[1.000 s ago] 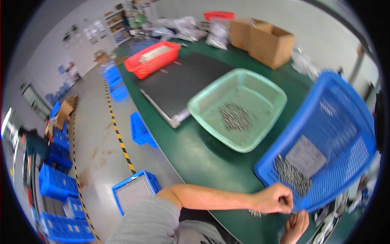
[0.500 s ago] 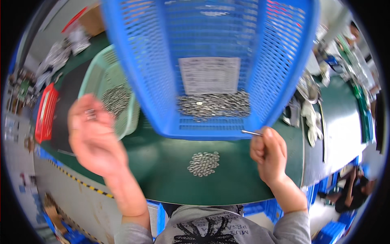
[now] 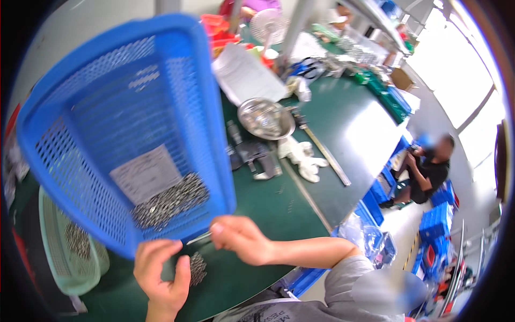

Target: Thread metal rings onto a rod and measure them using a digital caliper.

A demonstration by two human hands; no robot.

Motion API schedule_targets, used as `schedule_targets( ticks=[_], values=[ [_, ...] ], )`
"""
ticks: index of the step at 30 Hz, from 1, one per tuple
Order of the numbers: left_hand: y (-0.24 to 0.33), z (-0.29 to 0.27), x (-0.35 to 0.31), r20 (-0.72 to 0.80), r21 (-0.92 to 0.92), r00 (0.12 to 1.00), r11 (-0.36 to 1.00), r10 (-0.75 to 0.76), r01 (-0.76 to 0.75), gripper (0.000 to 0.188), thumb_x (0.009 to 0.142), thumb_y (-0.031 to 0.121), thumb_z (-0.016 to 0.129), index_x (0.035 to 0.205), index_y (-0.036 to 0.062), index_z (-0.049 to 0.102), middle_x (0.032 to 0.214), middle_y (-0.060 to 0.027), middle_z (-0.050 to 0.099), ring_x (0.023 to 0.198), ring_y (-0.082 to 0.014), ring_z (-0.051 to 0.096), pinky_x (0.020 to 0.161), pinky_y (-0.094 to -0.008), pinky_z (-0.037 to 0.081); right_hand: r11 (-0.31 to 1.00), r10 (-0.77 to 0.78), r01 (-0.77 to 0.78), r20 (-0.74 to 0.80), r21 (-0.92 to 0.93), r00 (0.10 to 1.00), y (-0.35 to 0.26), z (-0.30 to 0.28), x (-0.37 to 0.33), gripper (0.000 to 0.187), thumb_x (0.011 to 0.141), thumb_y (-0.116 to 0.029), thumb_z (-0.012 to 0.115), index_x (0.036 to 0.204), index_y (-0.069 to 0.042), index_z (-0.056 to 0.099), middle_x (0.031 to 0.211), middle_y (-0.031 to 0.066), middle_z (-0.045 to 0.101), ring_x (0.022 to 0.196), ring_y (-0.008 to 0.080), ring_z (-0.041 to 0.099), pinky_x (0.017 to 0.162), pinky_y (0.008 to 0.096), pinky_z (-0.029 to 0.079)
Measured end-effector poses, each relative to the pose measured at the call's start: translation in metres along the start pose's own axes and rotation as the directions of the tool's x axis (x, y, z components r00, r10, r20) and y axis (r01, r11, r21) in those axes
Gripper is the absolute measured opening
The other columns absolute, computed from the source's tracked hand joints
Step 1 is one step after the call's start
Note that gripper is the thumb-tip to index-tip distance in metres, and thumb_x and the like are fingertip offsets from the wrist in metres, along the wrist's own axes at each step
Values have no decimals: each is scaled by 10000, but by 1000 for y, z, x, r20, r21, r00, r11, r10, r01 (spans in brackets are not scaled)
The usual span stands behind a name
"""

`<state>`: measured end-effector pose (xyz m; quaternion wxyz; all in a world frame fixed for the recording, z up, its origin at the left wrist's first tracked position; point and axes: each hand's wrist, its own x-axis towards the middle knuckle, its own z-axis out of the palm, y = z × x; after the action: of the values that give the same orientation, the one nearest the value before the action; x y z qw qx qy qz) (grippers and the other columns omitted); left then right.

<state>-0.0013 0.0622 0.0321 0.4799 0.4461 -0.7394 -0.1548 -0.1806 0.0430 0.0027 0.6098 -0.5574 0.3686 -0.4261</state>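
My right hand [image 3: 244, 240] is closed on a slim metal rod [image 3: 198, 238], which points left at the near edge of the blue basket [image 3: 219, 177]. Facing the rod's tip, my left hand [image 3: 160, 276] has its thumb and fingers apart with nothing visible between them. A small heap of shiny metal parts [image 3: 198, 269] lies on the green tabletop just beyond the left thumb. The tilted blue basket holds a pile of slim metal pieces [image 3: 174, 203] and a printed paper sheet [image 3: 145, 173]. A pale green basket [image 3: 56, 263] at the left contains more small metal parts [image 3: 78, 240].
Right of the blue basket lie a micrometer-like tool [image 3: 257, 156], a metal bowl [image 3: 266, 119], white gloves [image 3: 302, 158] and a caliper-like tool [image 3: 324, 149]. Papers [image 3: 247, 75] and a small fan [image 3: 269, 26] are farther back. Another person [image 3: 429, 169] is off to the right.
My view has turned right. My left hand has come from the green basket to beside the right hand; the small metal pieces in it no longer show. The right hand still holds the rod.
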Motion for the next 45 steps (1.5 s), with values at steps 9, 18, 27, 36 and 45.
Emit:
schedule_targets(
  ticks=[9,18,27,36,45],
  values=[
    [-3,6,-17,183,-572,826,626,-533,530,110,679,-28,637,756,-24,558,748,-74,559,682,-111,529,638,-209,433,890,-339,374,170,-259,925,0,-1,-8,262,902,-171,376,703,-10,437,619,77,454,537,213,454,512,316,365],
    [-14,16,-20,84,-493,910,777,-405,391,135,706,60,630,664,-16,527,659,-65,521,544,-97,482,513,-197,409,853,-264,291,123,-434,957,-8,1,-7,214,865,-176,430,736,-6,445,627,133,465,581,336,469,526,395,366],
    [-7,11,-20,244,-494,810,651,-533,577,108,701,-58,625,806,-48,599,842,-94,596,752,-139,554,698,-234,449,764,-266,322,181,-559,947,-6,0,-8,204,852,-184,451,731,-20,444,625,143,473,576,360,481,499,425,365],
    [-11,13,-24,235,-465,852,715,-468,522,98,706,-64,616,801,-53,598,844,-103,593,754,-146,553,709,-246,454,896,-187,218,114,-388,976,1,4,-10,216,873,-184,416,746,-11,440,638,158,474,614,363,479,530,416,362],
    [-8,17,-22,244,-393,842,745,-481,539,128,716,-46,614,833,-21,567,812,-64,568,722,-115,526,681,-224,436,890,-222,258,137,-376,965,-3,-4,-6,227,875,-172,427,722,-4,431,570,138,434,546,339,448,501,395,348]
  ],
)
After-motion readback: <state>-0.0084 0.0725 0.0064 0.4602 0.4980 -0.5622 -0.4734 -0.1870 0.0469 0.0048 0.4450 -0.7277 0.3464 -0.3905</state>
